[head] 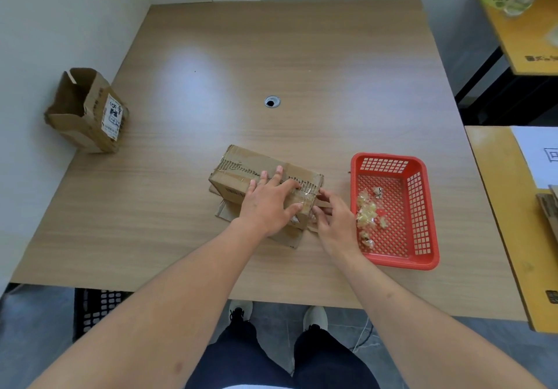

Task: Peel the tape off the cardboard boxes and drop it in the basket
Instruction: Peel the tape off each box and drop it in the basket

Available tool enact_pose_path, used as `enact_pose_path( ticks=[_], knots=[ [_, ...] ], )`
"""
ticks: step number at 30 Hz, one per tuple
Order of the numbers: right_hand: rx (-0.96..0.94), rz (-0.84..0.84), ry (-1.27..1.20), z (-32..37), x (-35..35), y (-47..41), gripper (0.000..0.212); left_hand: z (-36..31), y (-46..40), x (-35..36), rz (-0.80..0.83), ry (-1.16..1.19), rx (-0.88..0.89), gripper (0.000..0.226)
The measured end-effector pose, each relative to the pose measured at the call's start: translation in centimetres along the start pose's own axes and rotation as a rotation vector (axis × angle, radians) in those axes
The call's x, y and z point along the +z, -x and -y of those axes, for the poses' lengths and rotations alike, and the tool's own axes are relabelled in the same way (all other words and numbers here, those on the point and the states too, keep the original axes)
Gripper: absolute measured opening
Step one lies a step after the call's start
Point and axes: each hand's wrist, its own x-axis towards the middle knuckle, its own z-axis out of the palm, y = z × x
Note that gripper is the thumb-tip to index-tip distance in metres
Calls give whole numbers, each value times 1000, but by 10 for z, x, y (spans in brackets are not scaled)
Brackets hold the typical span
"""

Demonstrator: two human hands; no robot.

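Both hands work at a brown corrugated cardboard box (241,174) lying on its side near the middle of the pale wood-grain table (302,56): the left hand (268,204) lies flat with fingers spread across its torn, ribbed top, where glossy clear tape (302,200) clings, while the right hand (333,222) curls its fingers against the box's right end, though whether they pinch tape I cannot tell. Just right of it sits a red plastic lattice basket (419,207) holding crumpled, shiny tape scraps (367,215), and a second opened cardboard box with a white label (87,111) stands well apart at the table's left edge.
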Motion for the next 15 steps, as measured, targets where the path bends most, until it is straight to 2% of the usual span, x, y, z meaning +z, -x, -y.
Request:
enact_pose_path(
  ticks=[6,9,11,15],
  knots=[
    [-35,3,49,11,-3,-3,43,2,-3,-5,32,-2,9,44],
    [-197,-34,286,16,-1,-5,28,2,-5,-6,34,0,13,41],
    [-230,12,389,24,-5,-8,13,4,-6,-8,54,5,21,41],
    [-333,169,667,40,-12,-18,22,5,-4,-12,75,44,22,46]
  ],
)
